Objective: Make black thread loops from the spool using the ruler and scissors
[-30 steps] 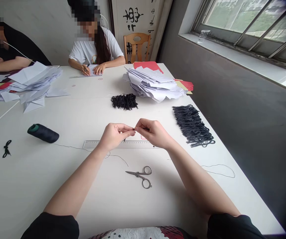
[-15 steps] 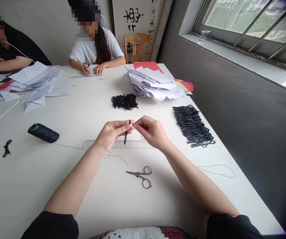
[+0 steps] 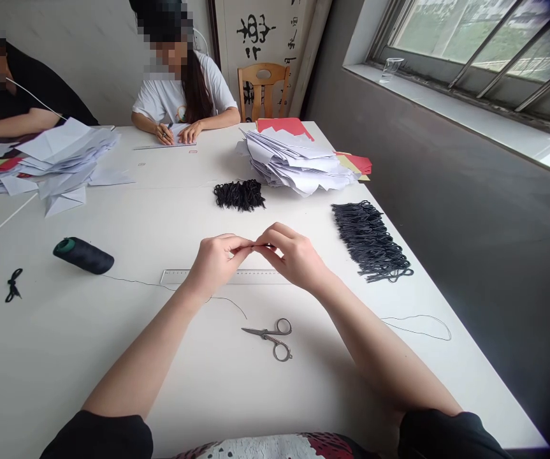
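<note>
Notably, we find the left hand [image 3: 215, 264] and right hand [image 3: 296, 258] pressed together at twelve o'clock, pinching a small black cord [image 3: 266, 245], mostly hidden; a slackened pinch could drop it onto the ruler [image 3: 183, 276] below.

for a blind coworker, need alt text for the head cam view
The left hand and right hand pinch a small black cord above a ruler on a white table. Small scissors lie nearer the person, a row of black cord loops lies to the right, and a co-worker sits opposite.
</note>
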A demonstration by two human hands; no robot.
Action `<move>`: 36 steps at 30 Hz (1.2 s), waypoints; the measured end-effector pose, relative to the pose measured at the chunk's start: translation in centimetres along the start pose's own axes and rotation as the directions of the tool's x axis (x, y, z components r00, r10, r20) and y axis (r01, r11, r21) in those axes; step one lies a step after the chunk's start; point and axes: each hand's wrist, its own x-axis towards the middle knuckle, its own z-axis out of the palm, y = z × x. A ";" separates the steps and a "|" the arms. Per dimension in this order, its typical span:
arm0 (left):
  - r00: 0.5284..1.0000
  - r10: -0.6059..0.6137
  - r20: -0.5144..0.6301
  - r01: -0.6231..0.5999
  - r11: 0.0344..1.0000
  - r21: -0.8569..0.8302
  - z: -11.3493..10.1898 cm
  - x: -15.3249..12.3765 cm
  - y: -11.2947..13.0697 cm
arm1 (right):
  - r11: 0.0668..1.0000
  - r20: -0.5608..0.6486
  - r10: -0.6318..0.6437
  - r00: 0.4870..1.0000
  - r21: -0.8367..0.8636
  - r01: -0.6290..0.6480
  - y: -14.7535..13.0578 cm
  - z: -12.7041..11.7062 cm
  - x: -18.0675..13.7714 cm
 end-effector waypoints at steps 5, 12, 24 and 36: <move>0.991 -0.092 0.100 0.106 0.983 -0.149 -0.7 0.3 0.1 | 0.937 0.123 0.215 0.969 0.255 -0.240 0.0 -0.9 0.3; 0.961 -0.174 0.216 0.233 0.929 -0.287 -1.1 0.6 0.3 | 0.869 0.260 0.277 0.925 0.343 -0.356 -0.1 -1.6 0.4; 0.902 -0.323 0.285 0.412 0.840 -0.354 -1.0 0.5 0.5 | 0.773 0.251 0.431 0.866 0.392 -0.499 0.3 -2.0 0.5; 0.916 -0.394 0.077 0.355 0.706 -0.612 -0.1 0.6 0.2 | 0.818 0.314 0.408 0.857 0.293 -0.496 -0.6 -1.3 0.5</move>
